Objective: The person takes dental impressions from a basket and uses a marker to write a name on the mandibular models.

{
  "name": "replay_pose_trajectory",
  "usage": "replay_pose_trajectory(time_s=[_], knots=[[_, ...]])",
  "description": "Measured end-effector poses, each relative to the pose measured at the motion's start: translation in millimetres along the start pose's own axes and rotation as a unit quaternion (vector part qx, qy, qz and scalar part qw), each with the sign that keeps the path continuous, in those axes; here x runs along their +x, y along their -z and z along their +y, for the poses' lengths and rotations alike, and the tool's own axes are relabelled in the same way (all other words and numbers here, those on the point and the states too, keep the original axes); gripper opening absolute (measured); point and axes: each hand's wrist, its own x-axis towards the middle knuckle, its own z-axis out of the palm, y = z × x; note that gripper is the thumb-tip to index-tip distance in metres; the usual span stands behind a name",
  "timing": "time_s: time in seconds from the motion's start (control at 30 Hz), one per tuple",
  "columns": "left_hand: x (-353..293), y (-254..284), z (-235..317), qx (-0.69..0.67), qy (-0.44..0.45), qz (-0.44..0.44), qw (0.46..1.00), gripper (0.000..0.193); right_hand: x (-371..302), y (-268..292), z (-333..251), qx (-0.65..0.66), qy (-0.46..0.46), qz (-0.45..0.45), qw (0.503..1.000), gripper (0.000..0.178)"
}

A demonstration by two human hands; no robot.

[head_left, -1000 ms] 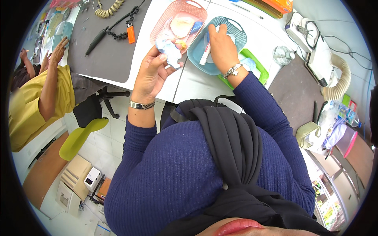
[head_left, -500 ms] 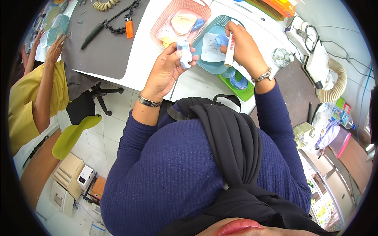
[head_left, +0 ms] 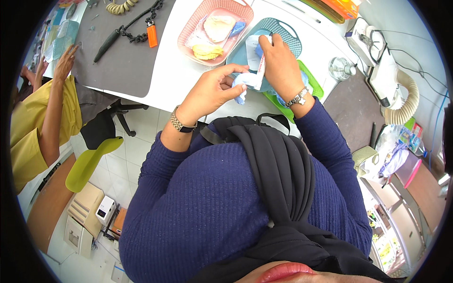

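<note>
My left hand [head_left: 207, 93] is closed on a pale blue-and-white moulded piece [head_left: 241, 85], held between thumb and fingers above the front of the table. In my right hand [head_left: 284, 70] is a white marker-like stick [head_left: 261, 70] with red print, pointing down. Its lower end meets the blue-and-white piece or lies just over it; I cannot tell which. Behind both hands sits a teal basket [head_left: 291, 34] with a white paper [head_left: 252, 55] and something blue inside, partly hidden by my right hand. A green tray [head_left: 312, 81] with pale blue items lies under my right wrist.
A pink basket [head_left: 185, 31] holds a cream piece, a yellow one and a blue one. Right stand a clear glass jar [head_left: 340, 69] and a machine with a ribbed hose [head_left: 409, 92]. On the left mat lies a dark-handled tool [head_left: 107, 45]; a person in yellow [head_left: 59, 104] works beyond.
My left hand has moved right and turned, bringing the blue-and-white piece to the white stick. My right hand has shifted slightly left and down, tilting the stick.
</note>
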Motion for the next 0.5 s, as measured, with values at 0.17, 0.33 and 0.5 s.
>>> replay_pose_trajectory(time_s=[0.17,0.33,0.5], knots=[[2,2,1,-0.012,0.005,-0.008,1.0,0.032,-2,-1,-3,0.004,-0.041,-0.002,0.999,0.032],[2,4,1,-0.055,0.014,-0.017,0.998,0.032,-3,2,1,0.039,-0.039,-0.007,0.998,0.032],[1,7,-2,-0.089,0.009,-0.015,0.996,0.033,-13,19,-1,0.13,0.007,-0.05,0.99,0.033]])
